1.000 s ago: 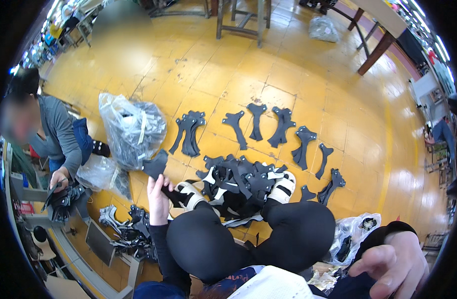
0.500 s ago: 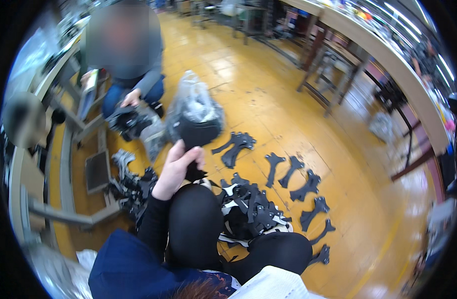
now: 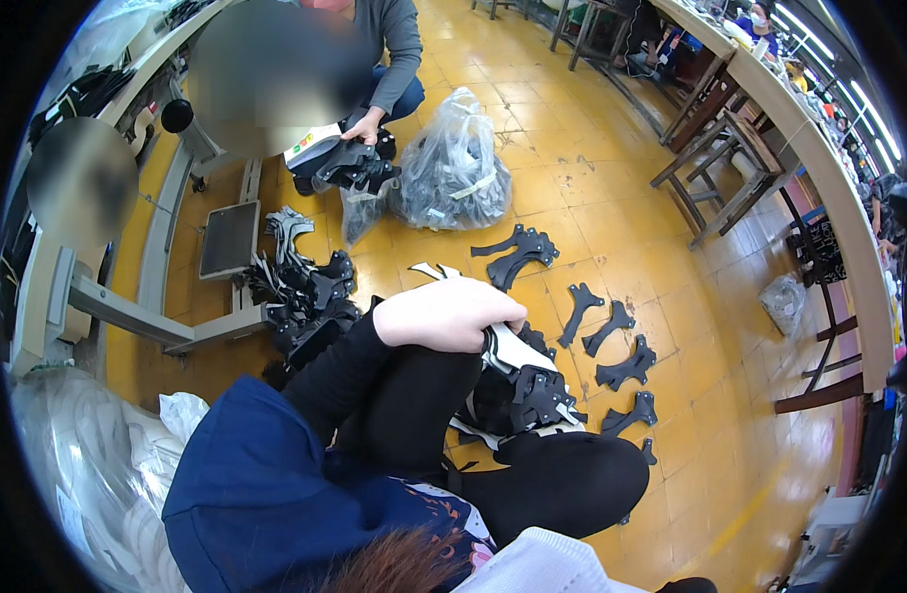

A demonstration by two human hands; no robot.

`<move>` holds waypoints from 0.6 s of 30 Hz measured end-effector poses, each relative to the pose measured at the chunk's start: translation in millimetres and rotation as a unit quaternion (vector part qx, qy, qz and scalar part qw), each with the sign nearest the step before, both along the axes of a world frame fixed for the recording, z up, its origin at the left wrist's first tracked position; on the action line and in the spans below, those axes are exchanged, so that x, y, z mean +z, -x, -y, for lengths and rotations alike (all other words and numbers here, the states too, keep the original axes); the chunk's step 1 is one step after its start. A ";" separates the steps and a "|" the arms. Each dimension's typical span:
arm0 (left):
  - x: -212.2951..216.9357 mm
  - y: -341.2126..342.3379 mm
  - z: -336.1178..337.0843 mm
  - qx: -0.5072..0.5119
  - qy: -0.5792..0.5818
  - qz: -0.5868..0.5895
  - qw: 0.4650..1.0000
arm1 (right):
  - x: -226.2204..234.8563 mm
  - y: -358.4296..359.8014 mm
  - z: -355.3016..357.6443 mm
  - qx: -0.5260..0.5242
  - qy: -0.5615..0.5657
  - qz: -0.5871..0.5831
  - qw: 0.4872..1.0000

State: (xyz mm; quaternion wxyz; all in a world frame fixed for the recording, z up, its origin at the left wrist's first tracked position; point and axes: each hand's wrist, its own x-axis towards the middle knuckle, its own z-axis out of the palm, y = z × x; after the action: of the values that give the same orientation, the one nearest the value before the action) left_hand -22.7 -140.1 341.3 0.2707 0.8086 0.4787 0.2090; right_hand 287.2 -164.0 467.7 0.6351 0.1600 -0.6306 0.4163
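My left hand (image 3: 449, 314) is over my knees, its fingers curled down on a flat white cut piece (image 3: 518, 349) whose end sticks out under the fingertips. The piece lies at the top of a heap of black and white cut pieces (image 3: 537, 395) between my knees. Most of my fingers are hidden behind the back of the hand. My right hand is not in view. To the right of the heap, several black fork-ended pieces (image 3: 626, 364) lie spaced out on the floor, with an overlapping group (image 3: 526, 257) farther off.
A second heap of black and grey pieces (image 3: 320, 282) lies left, beside a metal table frame (image 3: 127, 314). A stuffed clear plastic bag (image 3: 453, 173) stands ahead, next to a crouching co-worker whose hand (image 3: 365, 126) holds black pieces. A wooden stool (image 3: 730, 163) stands right, by a long table.
My left hand has moved right and down from above my knee to the heap and closed on a white piece. My view has shifted; the co-worker's hand now holds black pieces nearer the bag.
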 end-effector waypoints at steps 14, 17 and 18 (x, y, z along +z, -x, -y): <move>-5.6 -4.9 -4.0 -0.009 -0.033 0.020 0.999 | 56.4 -23.1 43.6 -0.214 -0.110 -0.030 0.970; 3.8 -14.8 -4.8 -0.023 -0.054 -0.001 0.998 | 49.5 -36.5 56.2 -0.267 -0.098 -0.056 0.957; 9.6 -23.0 -3.1 -0.020 -0.051 -0.033 0.998 | 43.3 -42.6 59.3 -0.283 -0.086 -0.065 0.953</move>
State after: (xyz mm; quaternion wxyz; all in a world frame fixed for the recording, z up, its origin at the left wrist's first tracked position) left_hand 0.3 -136.9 350.9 0.2175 0.8371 0.4601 0.2008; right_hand 329.8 -223.3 511.0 0.7504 0.0560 -0.6407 0.1524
